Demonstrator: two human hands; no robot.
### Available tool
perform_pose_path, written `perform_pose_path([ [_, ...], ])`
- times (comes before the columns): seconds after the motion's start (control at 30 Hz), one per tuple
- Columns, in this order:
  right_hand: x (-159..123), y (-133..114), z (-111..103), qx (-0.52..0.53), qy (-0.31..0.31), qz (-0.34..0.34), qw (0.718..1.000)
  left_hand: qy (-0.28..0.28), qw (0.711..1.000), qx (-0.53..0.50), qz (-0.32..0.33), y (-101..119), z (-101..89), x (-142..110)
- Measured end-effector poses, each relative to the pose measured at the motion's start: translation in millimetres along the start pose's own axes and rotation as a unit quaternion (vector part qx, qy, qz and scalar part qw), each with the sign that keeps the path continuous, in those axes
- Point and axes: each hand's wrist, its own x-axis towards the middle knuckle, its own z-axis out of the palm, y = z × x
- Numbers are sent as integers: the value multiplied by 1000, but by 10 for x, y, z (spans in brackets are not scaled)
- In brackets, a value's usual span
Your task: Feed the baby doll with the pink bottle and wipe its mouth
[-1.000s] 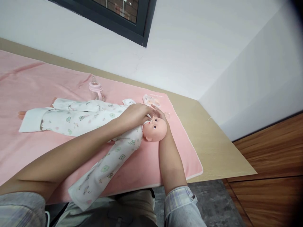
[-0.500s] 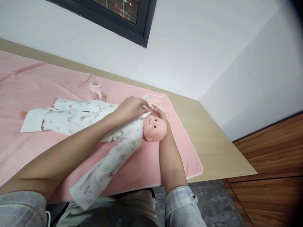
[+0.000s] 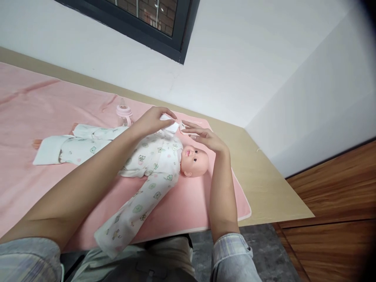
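Note:
A baby doll (image 3: 196,161) lies on its back, head to the right, in a white printed sleepsuit (image 3: 143,156). My left hand (image 3: 152,121) is closed on the white cuff of the far sleeve (image 3: 170,126), above the doll's far shoulder. Beyond the doll's head, my right hand (image 3: 207,137) points its outstretched fingers at the cuff opening, with nothing seen in them. The doll's far arm is hidden. Toward me, the near sleeve (image 3: 141,207) stretches flat over the table edge.
A pink baby bottle (image 3: 124,113) stands behind the doll's legs. Under everything lies a pink blanket (image 3: 188,207) on a wooden tabletop (image 3: 264,188). A small packet is partly hidden behind my right fingers. A wall and a dark window frame (image 3: 179,51) are behind the table.
My right hand has drawn back from beside the doll's neck and lifted, fingers now straight. My left hand has moved slightly away from me, raising the far cuff.

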Motion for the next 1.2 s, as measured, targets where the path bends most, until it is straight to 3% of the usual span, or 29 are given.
perform_pose_path([
  [0.13,87,-151,163,-60,-49,-12,997,-5,1000,14,-18,-32,-44,15],
  [0.33,120,-209,285,-76,9,-15,997,-6,999,8,-36,-61,-104,21],
  [0.63,153,-262,374,-8,41,15,999,-18,999,15,-45,-96,-110,34],
  [0.77,169,-215,360,-38,58,11,997,-27,998,-1,-63,-69,-86,14],
  [0.87,159,-115,271,-48,123,-11,991,-34,995,-37,-82,-99,-96,21],
  [0.97,152,90,120,-37,211,-20,976,-7,996,-51,-68,-154,-203,38],
  [1.2,200,702,-233,-21,398,38,917,144,985,-61,-68,-264,-779,-59],
])
